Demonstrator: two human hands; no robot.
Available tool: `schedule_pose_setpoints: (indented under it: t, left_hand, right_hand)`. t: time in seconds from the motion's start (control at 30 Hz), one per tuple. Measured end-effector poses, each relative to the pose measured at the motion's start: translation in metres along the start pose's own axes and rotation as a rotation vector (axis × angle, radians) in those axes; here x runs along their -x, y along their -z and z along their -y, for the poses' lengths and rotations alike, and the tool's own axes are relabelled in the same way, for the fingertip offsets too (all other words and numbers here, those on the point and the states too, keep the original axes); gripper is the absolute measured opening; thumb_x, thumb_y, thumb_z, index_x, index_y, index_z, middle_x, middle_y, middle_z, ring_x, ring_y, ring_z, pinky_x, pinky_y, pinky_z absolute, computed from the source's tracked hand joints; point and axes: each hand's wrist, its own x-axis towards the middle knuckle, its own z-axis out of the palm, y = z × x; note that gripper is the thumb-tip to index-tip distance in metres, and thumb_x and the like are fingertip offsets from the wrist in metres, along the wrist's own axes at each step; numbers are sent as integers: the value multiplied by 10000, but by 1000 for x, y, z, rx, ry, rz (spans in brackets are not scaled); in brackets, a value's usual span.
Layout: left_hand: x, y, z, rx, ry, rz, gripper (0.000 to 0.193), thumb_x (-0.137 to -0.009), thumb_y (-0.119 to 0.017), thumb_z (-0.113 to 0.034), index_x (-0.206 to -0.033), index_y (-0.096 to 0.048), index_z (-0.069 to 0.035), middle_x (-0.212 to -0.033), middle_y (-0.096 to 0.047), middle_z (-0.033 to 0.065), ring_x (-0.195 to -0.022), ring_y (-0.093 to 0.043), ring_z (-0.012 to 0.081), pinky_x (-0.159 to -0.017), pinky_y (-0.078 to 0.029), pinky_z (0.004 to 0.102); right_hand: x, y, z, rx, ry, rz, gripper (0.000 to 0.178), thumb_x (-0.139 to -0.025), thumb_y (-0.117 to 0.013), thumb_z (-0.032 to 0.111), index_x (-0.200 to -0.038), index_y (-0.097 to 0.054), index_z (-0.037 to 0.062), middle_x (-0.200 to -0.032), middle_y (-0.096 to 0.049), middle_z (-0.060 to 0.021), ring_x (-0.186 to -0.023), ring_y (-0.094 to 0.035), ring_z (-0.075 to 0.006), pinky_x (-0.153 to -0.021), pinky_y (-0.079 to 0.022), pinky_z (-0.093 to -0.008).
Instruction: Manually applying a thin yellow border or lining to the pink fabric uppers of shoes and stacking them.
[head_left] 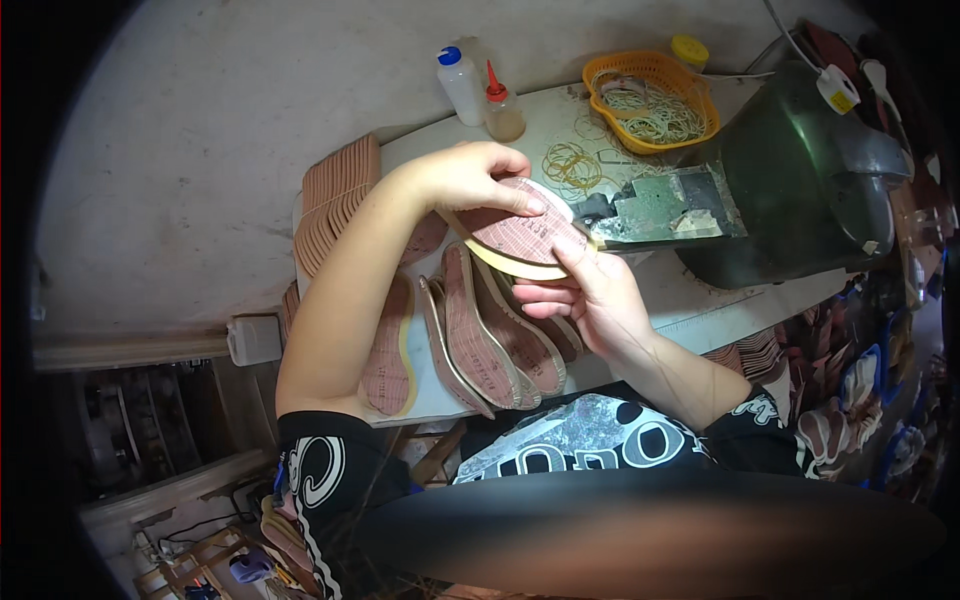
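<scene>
Both my hands hold one shoe insole [510, 235], pinkish-red with a thin grid pattern and a pale yellow edge. My left hand [475, 175] grips it from the far side, thumb on the patterned face. The near edge is pinched by my right hand [600, 300], with its thumb on top and its fingers curled below. The insole's right end meets the working end of a dark green machine [815, 190], beside its worn metal plate [670, 205]; the exact contact is hidden. Below my hands lie several similar insoles [480, 345], overlapping on the table. Another yellow-edged insole [388, 360] rests by my left forearm.
A tall stack of tan pieces [340, 190] stands at the table's left. At the back are a blue-capped white bottle [461, 88], a red-tipped bottle [505, 118], loose rubber bands [572, 165] and an orange basket [655, 147] of bands. More stacked pieces [760, 350] lie at right.
</scene>
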Motion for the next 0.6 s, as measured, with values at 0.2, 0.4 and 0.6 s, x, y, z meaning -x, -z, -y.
schedule_pose_setpoints:
  t: [0.2,0.4,0.6]
  left_hand:
    - [16,-17,5,136,40,-58,396,-805,-716,-404,-803,-569,-37,-704,-499,-37,-675,-432,65,-579,-378,259]
    - [32,-34,3,130,179,-243,472,-750,-737,-466,-726,-604,-14,-647,-554,39,-614,-489,106,-547,-414,312]
    - [46,-44,-13,215,300,-252,490,-753,-734,-472,-768,-661,12,-646,-598,55,-601,-556,129,-528,-430,299]
  right_hand:
    - [1,1,4,-21,-6,13,431,-958,-524,348,-1147,-546,-39,-999,-654,-156,-820,-688,-216,-669,-590,-292]
    - [1,5,8,90,11,4,395,-946,-544,334,-1112,-581,-22,-947,-674,-129,-782,-687,-184,-659,-581,-257]
    - [1,11,13,208,-3,-52,346,-911,-598,372,-1009,-623,41,-873,-682,-78,-698,-665,-123,-591,-533,-220]
